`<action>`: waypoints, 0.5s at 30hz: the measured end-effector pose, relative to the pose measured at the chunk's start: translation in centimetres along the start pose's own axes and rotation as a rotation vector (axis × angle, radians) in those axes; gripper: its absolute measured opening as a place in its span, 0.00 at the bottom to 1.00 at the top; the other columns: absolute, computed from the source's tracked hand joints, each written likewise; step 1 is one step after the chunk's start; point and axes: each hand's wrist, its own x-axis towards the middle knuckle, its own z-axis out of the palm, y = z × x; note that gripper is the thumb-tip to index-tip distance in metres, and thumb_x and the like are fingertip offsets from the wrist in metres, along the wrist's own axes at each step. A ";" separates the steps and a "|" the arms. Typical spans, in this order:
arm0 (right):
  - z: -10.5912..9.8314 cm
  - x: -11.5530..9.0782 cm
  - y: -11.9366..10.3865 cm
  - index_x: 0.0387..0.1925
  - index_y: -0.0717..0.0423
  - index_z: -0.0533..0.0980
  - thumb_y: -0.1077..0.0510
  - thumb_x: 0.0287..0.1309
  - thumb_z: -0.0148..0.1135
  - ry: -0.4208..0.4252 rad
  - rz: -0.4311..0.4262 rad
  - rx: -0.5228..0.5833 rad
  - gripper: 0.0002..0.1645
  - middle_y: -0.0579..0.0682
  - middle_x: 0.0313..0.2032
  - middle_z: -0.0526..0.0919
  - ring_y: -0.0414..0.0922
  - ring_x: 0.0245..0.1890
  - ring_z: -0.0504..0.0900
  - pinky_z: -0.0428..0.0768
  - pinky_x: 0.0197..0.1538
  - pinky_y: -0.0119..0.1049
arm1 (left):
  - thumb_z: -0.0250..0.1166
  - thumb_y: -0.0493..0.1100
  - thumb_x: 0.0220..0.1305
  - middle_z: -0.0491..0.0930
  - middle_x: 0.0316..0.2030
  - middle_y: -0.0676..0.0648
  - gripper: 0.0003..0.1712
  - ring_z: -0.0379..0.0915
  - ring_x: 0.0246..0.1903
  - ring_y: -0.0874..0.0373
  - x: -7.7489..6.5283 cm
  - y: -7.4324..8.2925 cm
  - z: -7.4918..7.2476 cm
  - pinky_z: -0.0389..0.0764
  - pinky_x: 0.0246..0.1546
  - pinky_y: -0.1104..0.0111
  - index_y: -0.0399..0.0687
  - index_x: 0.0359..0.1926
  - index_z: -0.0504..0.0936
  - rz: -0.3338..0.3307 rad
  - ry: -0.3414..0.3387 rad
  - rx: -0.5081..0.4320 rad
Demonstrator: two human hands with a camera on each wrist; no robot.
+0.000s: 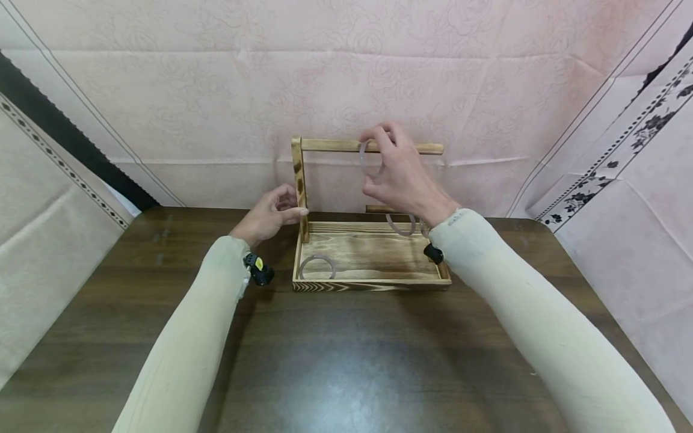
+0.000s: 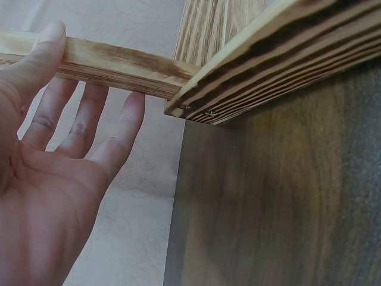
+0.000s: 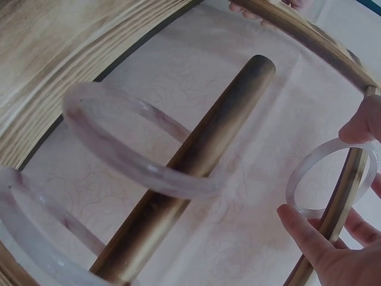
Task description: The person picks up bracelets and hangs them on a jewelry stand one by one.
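My left hand (image 1: 265,216) grips the upright post (image 2: 119,59) of a wooden bangle stand, thumb on one side and fingers on the other. With my right hand (image 1: 403,171) I pinch a pale translucent bangle (image 3: 296,168) between thumb and fingers. That bangle encircles the upper rod (image 1: 330,145), whose right end is free. On the shorter lower rod (image 3: 202,149) hang two more bangles, a nearer-the-tip one (image 3: 119,161) and another (image 3: 36,238) behind it. A further bangle (image 1: 325,257) leans in the left front corner of the stand's tray (image 1: 373,282).
The stand is on a dark brown wooden table (image 1: 325,361), near its back edge. Behind it hangs a pale pink patterned cloth (image 1: 216,90), with more cloth on both sides. Small dark cameras (image 1: 262,273) are strapped to the wrists.
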 end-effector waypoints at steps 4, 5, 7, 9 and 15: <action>0.3 0.1 -0.2 0.58 0.53 0.70 0.65 0.43 0.69 0.013 -0.020 0.009 0.36 0.58 0.60 0.68 0.51 0.53 0.72 0.78 0.56 0.44 | 0.65 0.38 0.70 0.79 0.47 0.48 0.16 0.77 0.50 0.59 0.0 -0.1 0.0 0.82 0.62 0.57 0.40 0.54 0.72 0.005 0.004 0.002; 0.3 0.1 -0.2 0.58 0.53 0.71 0.65 0.42 0.69 0.015 -0.025 0.010 0.36 0.58 0.60 0.68 0.52 0.54 0.72 0.78 0.57 0.45 | 0.66 0.38 0.70 0.79 0.47 0.48 0.15 0.77 0.50 0.59 0.1 -0.1 0.0 0.82 0.62 0.57 0.41 0.54 0.73 0.006 0.005 0.003; 0.4 0.2 -0.3 0.57 0.52 0.71 0.65 0.42 0.70 0.017 -0.032 0.011 0.36 0.58 0.60 0.68 0.52 0.55 0.72 0.78 0.58 0.45 | 0.66 0.38 0.70 0.79 0.47 0.49 0.15 0.77 0.50 0.59 0.1 -0.1 0.0 0.82 0.62 0.57 0.41 0.54 0.73 0.006 0.005 0.003; 0.5 0.2 -0.4 0.57 0.52 0.71 0.65 0.43 0.70 0.016 -0.036 0.016 0.36 0.58 0.60 0.68 0.52 0.55 0.72 0.78 0.57 0.45 | 0.65 0.38 0.70 0.79 0.47 0.48 0.16 0.77 0.50 0.59 0.1 -0.1 0.0 0.82 0.62 0.57 0.40 0.54 0.72 0.005 0.005 0.001; 0.6 0.3 -0.7 0.57 0.51 0.71 0.65 0.44 0.70 0.015 -0.046 0.017 0.35 0.56 0.59 0.68 0.51 0.55 0.73 0.77 0.56 0.43 | 0.65 0.38 0.71 0.78 0.47 0.47 0.16 0.77 0.50 0.59 0.1 -0.1 0.0 0.83 0.61 0.59 0.38 0.55 0.72 0.011 -0.001 -0.009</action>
